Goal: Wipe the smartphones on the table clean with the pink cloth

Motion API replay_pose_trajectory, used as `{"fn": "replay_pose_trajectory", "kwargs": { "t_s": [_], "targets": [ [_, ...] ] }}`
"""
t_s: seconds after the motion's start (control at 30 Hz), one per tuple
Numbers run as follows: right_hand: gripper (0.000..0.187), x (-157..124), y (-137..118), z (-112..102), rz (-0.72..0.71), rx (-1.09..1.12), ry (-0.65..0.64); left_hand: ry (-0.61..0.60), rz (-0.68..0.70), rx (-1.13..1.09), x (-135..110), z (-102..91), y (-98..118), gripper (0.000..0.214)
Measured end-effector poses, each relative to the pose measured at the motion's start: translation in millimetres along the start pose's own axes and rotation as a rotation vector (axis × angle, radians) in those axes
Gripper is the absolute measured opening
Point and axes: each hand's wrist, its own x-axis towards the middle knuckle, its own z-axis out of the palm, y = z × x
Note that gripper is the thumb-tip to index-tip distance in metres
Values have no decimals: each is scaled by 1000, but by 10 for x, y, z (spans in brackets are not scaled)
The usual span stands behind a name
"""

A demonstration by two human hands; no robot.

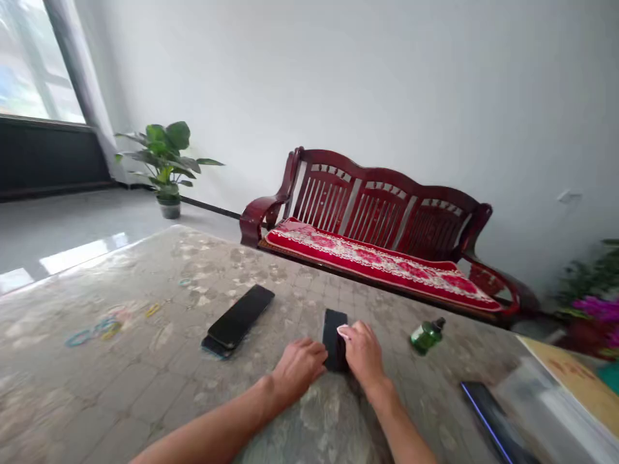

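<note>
A black smartphone [333,328] lies on the patterned tablecloth [188,374] in front of me. My left hand [302,362] is at its lower left edge, fingers bent and gripping the side. Pinched in my right hand [363,351] is a small white wipe [343,331], held against the right part of the screen. Whether it is paper or cloth, I cannot tell. To the left, another black phone [242,316] rests on top of a second one that peeks out beneath it. A green bottle with a black cap [426,336] lies to the right of my hands.
At the right front are a dark phone with a blue edge [496,419] and a box [561,386]. Several coloured bands [99,330] lie at the left. Behind the table stand a red wooden bench [377,206] and a potted plant [169,154].
</note>
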Motion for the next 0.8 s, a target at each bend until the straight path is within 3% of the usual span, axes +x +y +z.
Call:
{"fn": "replay_pose_trajectory", "kwargs": {
  "t_s": [0.27, 0.57, 0.8],
  "targets": [
    [32, -249, -98, -40, -125, 52, 62, -5, 7, -1, 2, -77, 39, 11],
    [31, 125, -76, 33, -59, 38, 52, 9, -5, -43, -17, -77, 22, 10],
    [33, -224, -94, 5, -165, 85, 79, 45, -12, -66, -12, -31, 19, 11]
  ]
}}
